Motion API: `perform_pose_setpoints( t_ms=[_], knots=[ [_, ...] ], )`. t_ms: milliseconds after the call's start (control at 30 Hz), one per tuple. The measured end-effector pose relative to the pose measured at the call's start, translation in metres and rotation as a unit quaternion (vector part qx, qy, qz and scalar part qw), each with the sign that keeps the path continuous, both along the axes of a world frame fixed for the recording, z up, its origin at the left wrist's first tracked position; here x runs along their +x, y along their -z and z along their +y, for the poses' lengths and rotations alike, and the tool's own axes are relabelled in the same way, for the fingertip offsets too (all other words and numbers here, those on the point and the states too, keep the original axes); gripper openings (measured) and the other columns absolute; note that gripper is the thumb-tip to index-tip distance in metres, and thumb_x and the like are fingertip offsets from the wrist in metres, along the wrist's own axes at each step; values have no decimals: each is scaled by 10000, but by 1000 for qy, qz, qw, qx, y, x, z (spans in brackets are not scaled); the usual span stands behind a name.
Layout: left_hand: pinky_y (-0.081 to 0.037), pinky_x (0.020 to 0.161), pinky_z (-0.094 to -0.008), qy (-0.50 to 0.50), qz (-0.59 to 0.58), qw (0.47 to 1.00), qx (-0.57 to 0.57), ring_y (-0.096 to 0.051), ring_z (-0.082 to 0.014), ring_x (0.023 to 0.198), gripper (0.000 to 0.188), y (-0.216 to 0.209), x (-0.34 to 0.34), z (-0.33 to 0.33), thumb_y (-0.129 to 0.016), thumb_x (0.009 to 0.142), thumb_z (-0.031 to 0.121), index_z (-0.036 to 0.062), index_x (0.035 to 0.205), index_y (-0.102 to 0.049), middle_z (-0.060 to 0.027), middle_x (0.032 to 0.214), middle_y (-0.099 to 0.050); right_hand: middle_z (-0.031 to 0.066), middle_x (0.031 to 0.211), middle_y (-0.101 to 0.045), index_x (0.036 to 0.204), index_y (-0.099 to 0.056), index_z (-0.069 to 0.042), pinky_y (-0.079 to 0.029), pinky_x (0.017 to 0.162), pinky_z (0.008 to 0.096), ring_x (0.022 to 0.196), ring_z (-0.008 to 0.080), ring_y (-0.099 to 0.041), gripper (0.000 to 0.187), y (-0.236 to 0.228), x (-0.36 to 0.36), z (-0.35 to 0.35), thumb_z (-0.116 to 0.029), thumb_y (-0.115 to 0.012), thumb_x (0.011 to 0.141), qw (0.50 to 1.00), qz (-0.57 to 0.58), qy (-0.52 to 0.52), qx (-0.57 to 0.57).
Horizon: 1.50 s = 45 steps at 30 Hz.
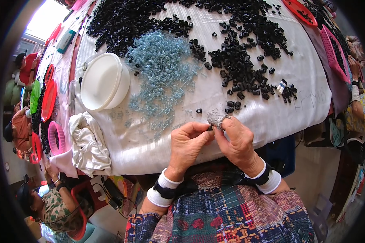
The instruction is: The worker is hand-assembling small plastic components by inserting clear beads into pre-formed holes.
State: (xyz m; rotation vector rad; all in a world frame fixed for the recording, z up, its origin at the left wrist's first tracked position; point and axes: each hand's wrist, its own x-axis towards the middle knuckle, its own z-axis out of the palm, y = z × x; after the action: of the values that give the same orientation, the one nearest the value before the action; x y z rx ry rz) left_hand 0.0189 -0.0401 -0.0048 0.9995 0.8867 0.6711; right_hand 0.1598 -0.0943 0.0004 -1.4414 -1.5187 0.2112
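Note:
My left hand is closed in a pinch at the table's near edge, with a small black plastic part at its fingertips. Against the same part, my right hand pinches from the other side; one of its fingers is wrapped in silvery tape. The fingers partly cover the part. Ahead and to the left lies a heap of small bluish coil springs. Loose black plastic parts spread across the cloth, with a few just beyond my right hand.
A white plastic bowl stands left of the springs, and a crumpled white cloth lies nearer. A larger black heap fills the far left. Other people work at both sides, beside red trays and a pink basket.

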Motion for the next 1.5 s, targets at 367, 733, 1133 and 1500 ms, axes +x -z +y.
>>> perform_pose_setpoints(
  t_ms=[367, 733, 1133, 1500],
  knots=[
    [-528, 650, -227, 36, 37, 998, -42, -644, -116, 700, 158, -11, 0, 10, -682, 829, 44, -33, 964, -656, -88, 831, -686, 150, 739, -524, 913, -547, 35, -462, 587, 384, 675, 315, -542, 267, -8, 3, 0, 127, -603, 669, 999, -38, -17, -19],
    [-493, 581, -229, 26, 10, 995, -99, -592, -105, 621, 72, -16, -1, 16, -608, 835, 54, -11, 865, -611, -53, 743, -630, 165, 843, -538, 933, -544, 39, -468, 668, 407, 753, 337, -546, 288, -13, 4, 3, 25, -667, 673, 998, 27, -51, -15],
    [-487, 640, -218, 15, -45, 989, -137, -611, -107, 691, 65, -13, -2, 18, -614, 820, 59, -5, 826, -625, -65, 761, -649, 158, 874, -519, 841, -554, 5, -464, 679, 403, 779, 317, -537, 330, 1, -2, 8, -124, -771, 629, 997, -62, -45, 2],
    [-492, 657, -219, 22, -34, 989, -141, -623, -115, 740, 46, -16, -2, 20, -621, 821, 32, -4, 847, -631, -63, 825, -655, 138, 783, -509, 818, -547, 1, -464, 626, 383, 716, 304, -532, 283, -8, -3, 8, -78, -742, 628, 991, -125, -38, -30]
  ],
)
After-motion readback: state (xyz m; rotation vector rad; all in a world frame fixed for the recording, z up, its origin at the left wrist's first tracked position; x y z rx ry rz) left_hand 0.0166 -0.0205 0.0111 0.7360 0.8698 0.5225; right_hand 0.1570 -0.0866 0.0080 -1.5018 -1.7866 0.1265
